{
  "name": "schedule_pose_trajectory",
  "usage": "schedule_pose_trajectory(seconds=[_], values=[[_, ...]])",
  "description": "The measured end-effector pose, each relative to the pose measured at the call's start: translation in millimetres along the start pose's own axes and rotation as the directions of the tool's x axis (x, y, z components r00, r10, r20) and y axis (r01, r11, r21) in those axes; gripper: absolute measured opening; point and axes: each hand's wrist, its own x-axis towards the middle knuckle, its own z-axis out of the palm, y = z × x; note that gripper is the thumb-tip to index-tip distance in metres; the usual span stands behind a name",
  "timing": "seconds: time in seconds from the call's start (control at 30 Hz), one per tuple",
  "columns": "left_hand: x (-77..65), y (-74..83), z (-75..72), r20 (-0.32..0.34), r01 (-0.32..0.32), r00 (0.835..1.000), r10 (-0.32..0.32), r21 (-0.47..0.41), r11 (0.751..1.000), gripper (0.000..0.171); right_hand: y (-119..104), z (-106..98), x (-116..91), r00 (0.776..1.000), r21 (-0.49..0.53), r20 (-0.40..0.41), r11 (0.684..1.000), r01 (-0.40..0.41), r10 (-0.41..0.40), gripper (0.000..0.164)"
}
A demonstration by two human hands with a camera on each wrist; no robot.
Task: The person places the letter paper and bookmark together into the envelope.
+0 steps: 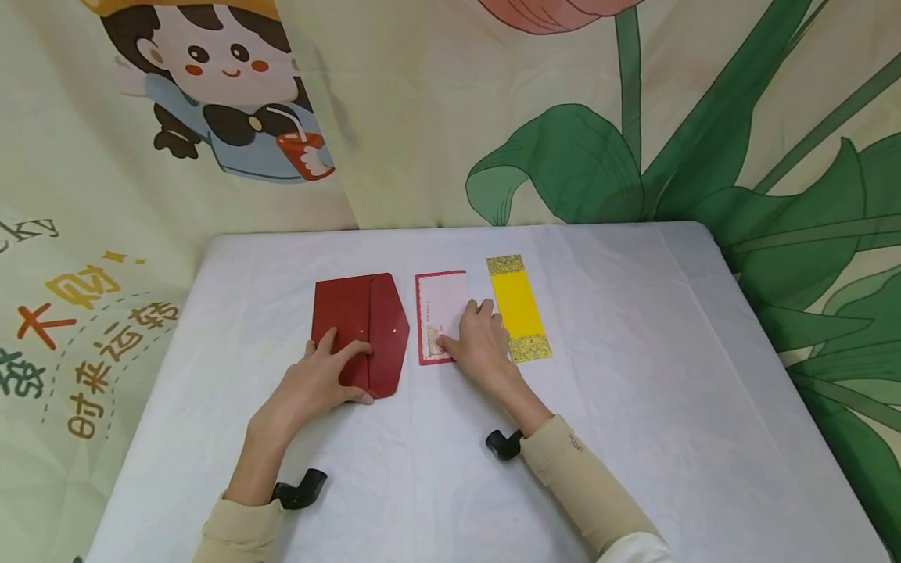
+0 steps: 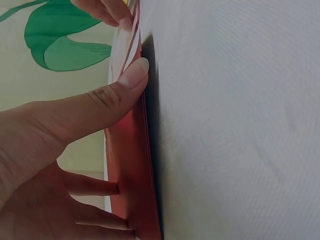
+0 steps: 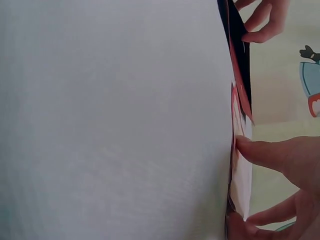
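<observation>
In the head view a dark red envelope [image 1: 342, 305] with a pointed flap on its right lies on the table. My left hand [image 1: 310, 383] rests on it, fingers spread over the surface and thumb at the near edge. To its right is a white card [image 1: 442, 293] with a red scalloped border. The right hand [image 1: 486, 344] holds this card, its thumb on the printed face and its fingers at the right edge, partly covering it. The right wrist view shows the thumb against the card [image 3: 242, 172], fingertips by its end. A yellow strip [image 1: 517, 301] with patterned gold ends lies beside the right hand.
A white cloth covers the table [image 1: 633, 375]. Behind it hangs a printed backdrop [image 1: 408, 117] with a cartoon figure, green leaves and lettering. Black camera mounts [image 1: 301, 489] stick out from both wrists over the cloth.
</observation>
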Motion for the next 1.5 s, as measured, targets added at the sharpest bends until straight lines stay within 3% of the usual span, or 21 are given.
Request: schedule_pose_trajectory(seconds=[0.43, 0.73, 0.9, 1.1, 1.3, 1.5], values=[[-1.4, 0.0, -2.3, -0.011, -0.008, 1.000, 0.008, -0.015, 1.000, 0.072, 5.4, -2.7, 4.4, 0.993, 0.223, 0.085, 0.969, -0.105, 0.088, 0.092], [-0.1, -1.7, -1.9, -0.001, -0.005, 1.000, 0.005, -0.027, 1.000, 0.072, 12.2, 1.1, 5.2, 0.993, 0.346, 0.055, 0.931, -0.117, 0.104, 0.068], [0.7, -1.9, -1.5, 0.004, -0.007, 1.000, 0.007, -0.029, 1.000, 0.072, 15.3, 1.2, 5.2, 0.992, 0.465, 0.039, 0.876, -0.127, 0.123, 0.055], [0.7, -3.3, -1.3, 0.002, -0.006, 1.000, 0.006, -0.024, 1.000, 0.074, 17.8, -1.7, 5.5, 0.983, 0.574, 0.089, 0.799, -0.181, 0.159, 0.044], [0.8, -2.9, -0.8, 0.005, -0.002, 1.000, 0.003, -0.030, 1.000, 0.074, 20.1, -7.1, 4.8, 0.974, 0.649, 0.139, 0.727, -0.225, 0.177, 0.041], [1.0, -0.2, -3.1, -0.005, -0.008, 1.000, 0.008, -0.026, 1.000, 0.073, 24.6, -10.0, 4.4, 0.976, 0.725, 0.166, 0.654, -0.216, 0.139, 0.041]])
